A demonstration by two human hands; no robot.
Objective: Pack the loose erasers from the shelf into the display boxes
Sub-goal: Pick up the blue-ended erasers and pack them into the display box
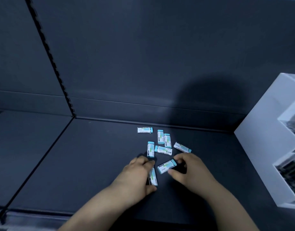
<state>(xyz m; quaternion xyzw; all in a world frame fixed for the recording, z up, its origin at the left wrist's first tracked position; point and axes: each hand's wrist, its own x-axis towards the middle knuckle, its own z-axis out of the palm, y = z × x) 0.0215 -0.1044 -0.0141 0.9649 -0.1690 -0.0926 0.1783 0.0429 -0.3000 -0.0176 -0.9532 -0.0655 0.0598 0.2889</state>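
Several loose erasers in white, blue and green sleeves lie scattered on the dark shelf (pixel 93 164); one lies farthest back (pixel 144 130) and another lies at the right (pixel 182 147). My left hand (pixel 136 174) grips one eraser (pixel 153 177) between fingers and thumb, low on the shelf. My right hand (pixel 188 169) pinches another eraser (pixel 166 166) by its right end, with the thumb at its near edge. White display boxes (pixel 263 144) stand at the right edge, holding dark packed items.
A dark back panel rises behind the shelf. A slotted upright (pixel 60 77) and a seam divide this shelf from the one at the left. The shelf's front lip runs along the bottom of the view.
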